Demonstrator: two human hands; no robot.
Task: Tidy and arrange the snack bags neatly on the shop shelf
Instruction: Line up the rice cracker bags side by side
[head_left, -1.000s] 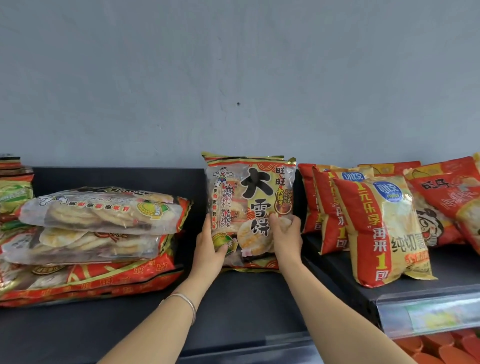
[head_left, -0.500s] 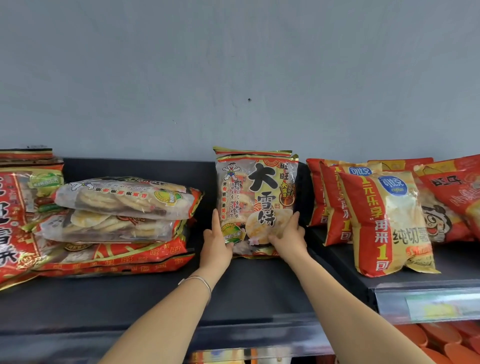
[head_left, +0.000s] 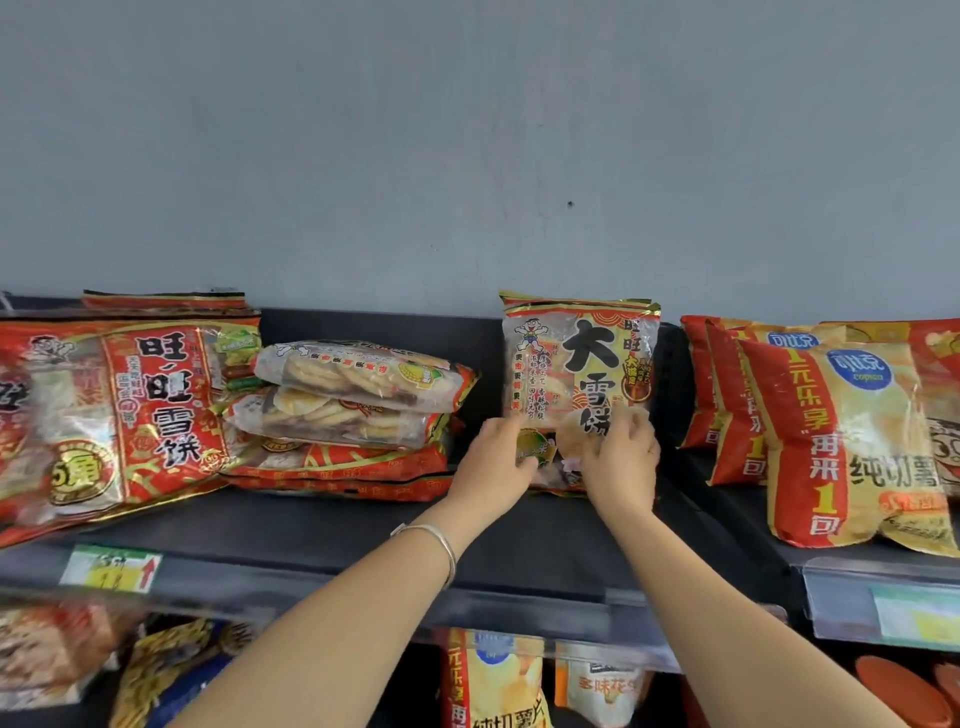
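Left hand (head_left: 493, 460) and right hand (head_left: 618, 465) had shifted inward, fingers curled gripping the cracker bag (head_left: 582, 364) low down. It stood upright and looked nearly seated on the shelf (head_left: 545, 545).

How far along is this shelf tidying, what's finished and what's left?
Looks done: the chip bags on the right stand upright in a row. In hand: the left hand and right hand hold the rice cracker bag upright by its lower part at the back of the shelf. Left to do: the stacked bags lie flat, and the big red bag lies tilted at the far left.
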